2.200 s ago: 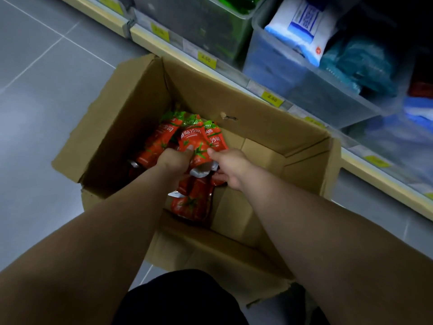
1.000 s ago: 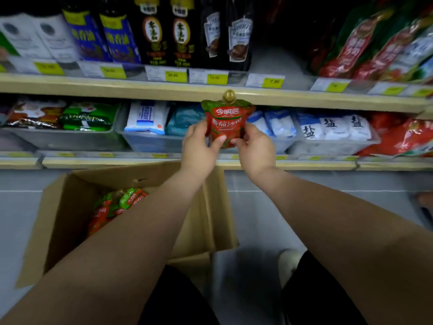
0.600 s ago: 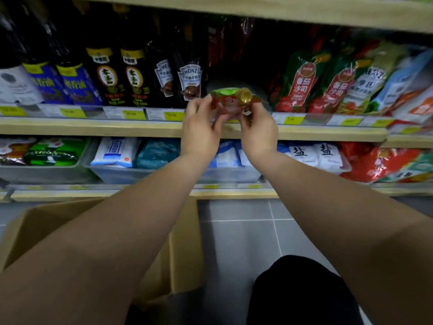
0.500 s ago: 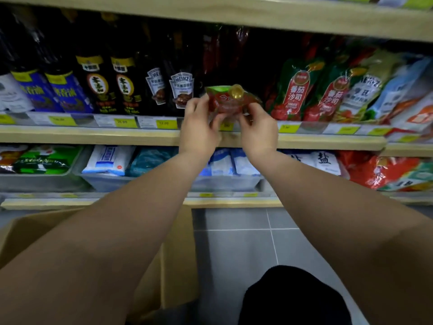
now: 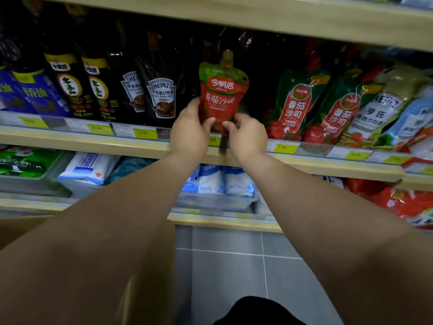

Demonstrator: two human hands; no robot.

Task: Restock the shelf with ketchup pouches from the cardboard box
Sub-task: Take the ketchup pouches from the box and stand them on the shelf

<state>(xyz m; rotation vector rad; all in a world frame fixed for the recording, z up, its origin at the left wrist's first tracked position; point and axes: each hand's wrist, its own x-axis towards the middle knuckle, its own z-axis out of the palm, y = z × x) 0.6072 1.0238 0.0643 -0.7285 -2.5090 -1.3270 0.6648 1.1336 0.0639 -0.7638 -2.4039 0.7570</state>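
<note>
A red ketchup pouch (image 5: 223,95) with a green top and a spout cap stands upright at the front of the middle shelf (image 5: 93,143), in a dark gap between black sauce pouches and other ketchup pouches. My left hand (image 5: 189,134) grips its lower left edge. My right hand (image 5: 246,134) pinches its lower right corner. The cardboard box (image 5: 21,228) shows only as a brown edge at the lower left, mostly hidden behind my left forearm.
Black Heinz sauce pouches (image 5: 161,97) stand left of the gap, and leaning tomato ketchup pouches (image 5: 295,106) stand right of it. Yellow price tags (image 5: 145,133) line the shelf rail. Bins of white bags (image 5: 220,184) fill the lower shelf. Grey floor tiles (image 5: 229,266) lie below.
Both hands lifted the pouch out of the box up to the middle shelf. In the last half second it turned from tilted flat to upright inside the gap.
</note>
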